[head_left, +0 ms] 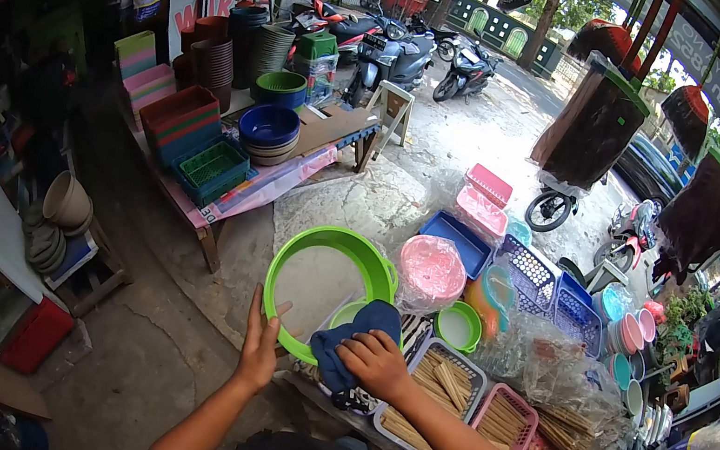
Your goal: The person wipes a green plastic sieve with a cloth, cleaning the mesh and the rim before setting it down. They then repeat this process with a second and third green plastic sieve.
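A large round sieve (pixel 279 261) with a bright green rim is held up in front of me, tilted, and the floor shows pale through its fine mesh. My left hand (pixel 259 346) grips the rim at its lower left, thumb on the inner side. Bunched under the fingers of my right hand (pixel 376 362) is a dark blue cloth (pixel 339 346), pressed on the lower right of the rim. Behind the cloth, part of another green-rimmed sieve shows. A smaller green sieve (pixel 458 326) lies to the right among the goods.
Close on the right are a white basket (pixel 476 387) and a pink basket (pixel 524 439) of wooden sticks. Beyond stand a wrapped pink stack (pixel 433 270) and blue baskets (pixel 526 275). A table (pixel 323 130) of basins is at left. Bags (pixel 591 120) hang at upper right.
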The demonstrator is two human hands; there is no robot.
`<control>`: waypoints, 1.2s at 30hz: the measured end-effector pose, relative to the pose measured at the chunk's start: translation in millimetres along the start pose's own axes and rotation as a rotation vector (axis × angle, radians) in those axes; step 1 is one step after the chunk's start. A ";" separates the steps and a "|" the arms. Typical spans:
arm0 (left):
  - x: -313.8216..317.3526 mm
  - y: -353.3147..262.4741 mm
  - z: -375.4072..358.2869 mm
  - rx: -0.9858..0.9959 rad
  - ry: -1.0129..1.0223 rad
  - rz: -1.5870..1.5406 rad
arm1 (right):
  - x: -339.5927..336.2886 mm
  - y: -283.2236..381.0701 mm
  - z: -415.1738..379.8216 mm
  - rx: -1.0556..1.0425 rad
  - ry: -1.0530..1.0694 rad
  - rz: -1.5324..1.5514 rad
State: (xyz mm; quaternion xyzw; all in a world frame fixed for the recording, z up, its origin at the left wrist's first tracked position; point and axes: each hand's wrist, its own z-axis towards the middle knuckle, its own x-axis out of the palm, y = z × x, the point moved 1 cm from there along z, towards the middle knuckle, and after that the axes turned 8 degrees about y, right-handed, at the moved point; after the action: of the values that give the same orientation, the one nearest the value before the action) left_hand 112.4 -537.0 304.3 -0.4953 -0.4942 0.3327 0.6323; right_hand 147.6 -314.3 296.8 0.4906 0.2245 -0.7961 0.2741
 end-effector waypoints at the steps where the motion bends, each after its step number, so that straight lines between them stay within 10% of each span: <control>1: 6.2 14.5 0.6 0.002 0.006 -0.001 | -3.3 6.0 7.2 0.068 0.010 0.013; 5: 8.8 44.8 9.8 0.243 0.061 0.268 | 0.5 24.6 11.2 0.103 -0.059 0.009; 13: -33.8 14.9 27.9 -0.078 0.382 -0.115 | -43.7 -33.8 -23.0 -0.134 -0.037 -0.210; 21: 32.3 41.9 15.7 -0.049 -0.015 -0.279 | -40.1 -0.4 -4.8 0.079 0.030 -0.147; 32: -34.6 -27.9 46.5 -0.068 0.675 0.241 | -76.3 -57.8 -30.3 -0.237 0.183 -0.361; 36: -11.0 -36.1 48.3 0.096 0.090 0.699 | -70.7 -51.4 -23.1 -0.195 0.219 -0.385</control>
State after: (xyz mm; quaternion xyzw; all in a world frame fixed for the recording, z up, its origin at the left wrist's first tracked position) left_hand 60.6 -543.1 336.5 -0.6184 -0.2503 0.5295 0.5240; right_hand 155.1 -246.1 355.6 0.4934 0.4180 -0.7503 0.1373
